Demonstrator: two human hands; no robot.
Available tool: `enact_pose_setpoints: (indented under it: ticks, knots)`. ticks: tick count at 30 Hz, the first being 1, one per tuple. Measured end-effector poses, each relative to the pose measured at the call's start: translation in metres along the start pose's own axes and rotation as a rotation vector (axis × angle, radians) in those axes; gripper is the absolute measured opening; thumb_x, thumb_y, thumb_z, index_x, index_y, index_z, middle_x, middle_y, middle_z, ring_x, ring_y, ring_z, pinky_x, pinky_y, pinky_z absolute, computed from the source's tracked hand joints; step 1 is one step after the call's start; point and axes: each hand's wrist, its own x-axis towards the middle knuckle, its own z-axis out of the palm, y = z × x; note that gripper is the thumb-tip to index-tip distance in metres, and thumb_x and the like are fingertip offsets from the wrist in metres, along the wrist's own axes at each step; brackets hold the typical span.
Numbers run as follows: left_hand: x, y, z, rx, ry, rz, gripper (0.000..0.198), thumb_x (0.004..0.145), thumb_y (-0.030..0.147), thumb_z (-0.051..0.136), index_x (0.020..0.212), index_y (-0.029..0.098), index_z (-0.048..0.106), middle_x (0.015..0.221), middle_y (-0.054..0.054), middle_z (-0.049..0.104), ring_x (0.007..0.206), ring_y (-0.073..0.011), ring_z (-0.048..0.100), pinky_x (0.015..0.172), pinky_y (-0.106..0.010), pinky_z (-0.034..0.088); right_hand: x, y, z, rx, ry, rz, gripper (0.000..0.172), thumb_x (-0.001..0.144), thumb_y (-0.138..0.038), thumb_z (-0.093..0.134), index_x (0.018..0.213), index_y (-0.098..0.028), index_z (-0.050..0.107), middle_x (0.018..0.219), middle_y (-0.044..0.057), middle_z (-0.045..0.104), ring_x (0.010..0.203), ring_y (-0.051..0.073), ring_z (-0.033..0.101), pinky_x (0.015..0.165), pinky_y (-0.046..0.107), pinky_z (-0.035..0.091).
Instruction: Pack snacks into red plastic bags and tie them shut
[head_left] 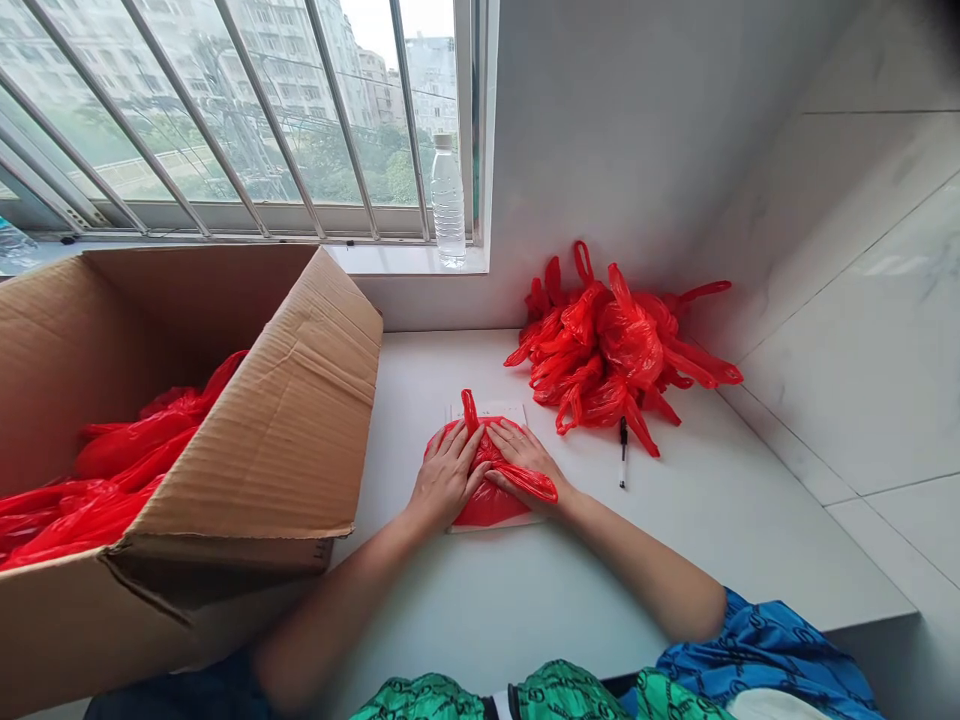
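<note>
Red thin-film carrier bag [487, 505], single unit, lies flattened on a white card [487, 409] at the middle of a white ledge [420, 630]. Your left hand [448, 475] and right hand [525, 462] rest palm-down on it side by side, fingertips nearly meeting, pressing rather than clamping. Handling: very light, soft and slippery; expect it to slide on the card, lift once released, and stretch if pulled hard. Best hold: one handle loop [469, 408] pointing far, or the other handle loop [531, 482] pointing right from under your right hand. Also listed: loose heap of red carrier bags [611, 345], far right; black pen [622, 450], just near of it; open corrugated cardboard box [255, 440], left, holding more red bags [112, 460]; plastic water bottle [448, 205], on the far windowsill.
</note>
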Motion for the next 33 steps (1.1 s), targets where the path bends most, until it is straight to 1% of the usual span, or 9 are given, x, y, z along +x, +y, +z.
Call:
enact_pose_setpoints:
  ticks: [5, 15, 21, 23, 24, 26, 28, 30, 33]
  knots:
    - [0.000, -0.002, 0.003, -0.047, -0.010, -0.008, 0.055, 0.102, 0.043, 0.040, 0.147, 0.012, 0.047, 0.147, -0.014, 0.053, 0.139, -0.0302, 0.046, 0.118, -0.050, 0.035, 0.000, 0.002, 0.005, -0.002, 0.002, 0.016, 0.070, 0.101, -0.057, 0.039, 0.156, -0.015, 0.032, 0.159, 0.010, 0.036, 0.150, 0.024, 0.027, 0.125, 0.049, 0.018]
    - [-0.001, -0.004, 0.006, -0.076, -0.009, -0.012, 0.055, 0.102, 0.044, 0.039, 0.147, 0.014, 0.047, 0.148, -0.013, 0.053, 0.140, -0.0299, 0.044, 0.118, -0.051, 0.035, 0.000, 0.002, 0.005, -0.009, 0.010, 0.012, 0.068, 0.101, -0.057, 0.038, 0.156, -0.017, 0.032, 0.159, 0.009, 0.037, 0.150, 0.024, 0.028, 0.125, 0.049, 0.018]
    - [0.000, -0.001, 0.000, -0.137, 0.025, -0.009, 0.051, 0.102, 0.043, 0.040, 0.144, 0.015, 0.050, 0.144, -0.013, 0.056, 0.139, -0.0284, 0.046, 0.117, -0.051, 0.035, -0.001, -0.001, 0.002, 0.007, 0.041, 0.005, 0.069, 0.099, -0.054, 0.044, 0.155, -0.015, 0.032, 0.156, 0.013, 0.042, 0.147, 0.025, 0.034, 0.124, 0.049, 0.020]
    - [0.000, 0.000, -0.005, -0.177, 0.077, -0.008, 0.044, 0.101, 0.041, 0.044, 0.136, 0.017, 0.058, 0.137, -0.011, 0.062, 0.135, -0.0263, 0.050, 0.117, -0.049, 0.034, -0.002, -0.004, -0.005, 0.090, 0.112, 0.024, 0.070, 0.097, -0.055, 0.049, 0.152, -0.013, 0.037, 0.151, 0.014, 0.048, 0.141, 0.026, 0.043, 0.122, 0.048, 0.026]
    - [0.000, 0.000, -0.008, -0.196, 0.116, -0.013, 0.039, 0.101, 0.041, 0.046, 0.128, 0.018, 0.063, 0.131, -0.009, 0.066, 0.132, -0.0252, 0.052, 0.117, -0.048, 0.034, -0.003, -0.006, -0.010, 0.151, 0.158, 0.040, 0.066, 0.096, -0.055, 0.051, 0.147, -0.014, 0.044, 0.146, 0.014, 0.054, 0.137, 0.027, 0.048, 0.120, 0.048, 0.030]
    - [-0.001, 0.001, -0.015, -0.232, 0.200, -0.027, 0.029, 0.099, 0.040, 0.051, 0.111, 0.021, 0.069, 0.118, -0.007, 0.071, 0.124, -0.0232, 0.058, 0.116, -0.046, 0.035, -0.004, -0.009, -0.022, 0.287, 0.247, 0.066, 0.046, 0.096, -0.052, 0.054, 0.124, -0.018, 0.063, 0.126, 0.009, 0.068, 0.126, 0.026, 0.056, 0.115, 0.046, 0.036]
    - [-0.002, 0.004, -0.024, -0.282, 0.260, -0.035, 0.025, 0.098, 0.041, 0.052, 0.099, 0.022, 0.069, 0.106, -0.005, 0.073, 0.112, -0.0215, 0.063, 0.112, -0.044, 0.039, -0.005, -0.014, -0.036, 0.421, 0.312, 0.071, 0.031, 0.096, -0.048, 0.057, 0.098, -0.021, 0.070, 0.104, 0.005, 0.073, 0.115, 0.025, 0.062, 0.111, 0.046, 0.039]
    - [-0.003, 0.010, -0.039, -0.356, 0.272, -0.055, 0.027, 0.099, 0.043, 0.049, 0.098, 0.022, 0.066, 0.100, -0.005, 0.072, 0.100, -0.0198, 0.066, 0.099, -0.039, 0.048, -0.006, -0.020, -0.051, 0.565, 0.341, 0.071, 0.028, 0.095, -0.047, 0.060, 0.087, -0.021, 0.069, 0.094, 0.004, 0.073, 0.103, 0.023, 0.066, 0.105, 0.046, 0.044]
    - [-0.004, 0.030, -0.071, -0.420, 0.189, -0.116, 0.039, 0.096, 0.055, 0.051, 0.116, 0.023, 0.060, 0.096, -0.004, 0.071, 0.084, -0.0188, 0.066, 0.076, -0.032, 0.052, -0.011, -0.034, -0.074, 0.778, 0.296, 0.083, 0.028, 0.093, -0.047, 0.061, 0.087, -0.021, 0.067, 0.091, 0.004, 0.070, 0.086, 0.020, 0.066, 0.085, 0.039, 0.054]
